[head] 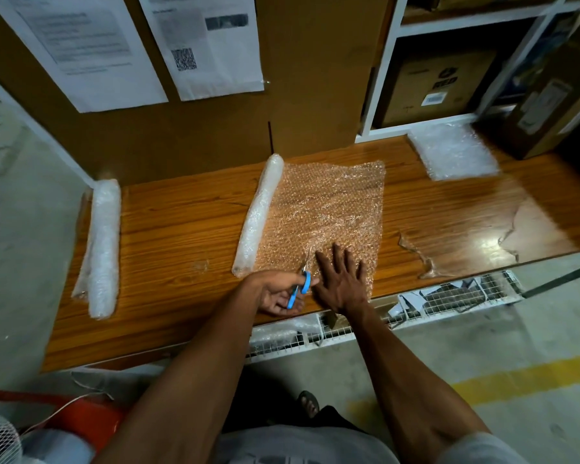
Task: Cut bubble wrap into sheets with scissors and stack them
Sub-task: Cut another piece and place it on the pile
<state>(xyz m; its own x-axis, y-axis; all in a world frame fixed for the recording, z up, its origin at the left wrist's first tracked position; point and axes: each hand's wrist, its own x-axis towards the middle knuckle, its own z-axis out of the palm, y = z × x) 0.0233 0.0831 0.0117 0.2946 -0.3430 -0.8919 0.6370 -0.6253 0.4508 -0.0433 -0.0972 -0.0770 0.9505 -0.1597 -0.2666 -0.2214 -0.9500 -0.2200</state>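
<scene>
A roll of bubble wrap [260,212] lies on the wooden table [181,229], with a clear sheet [329,209] unrolled from it to the right. My left hand [275,293] grips blue-handled scissors [300,288] at the sheet's near edge, blades pointing away into the wrap. My right hand [342,283] lies flat with fingers spread on the sheet just right of the scissors. A stack of cut sheets [452,152] rests at the table's far right.
A second bubble wrap roll [103,246] lies at the table's left end. A cardboard wall with taped papers [195,45] stands behind the table; white shelves with boxes [439,85] are at the right. A wire rack [449,296] runs under the front edge.
</scene>
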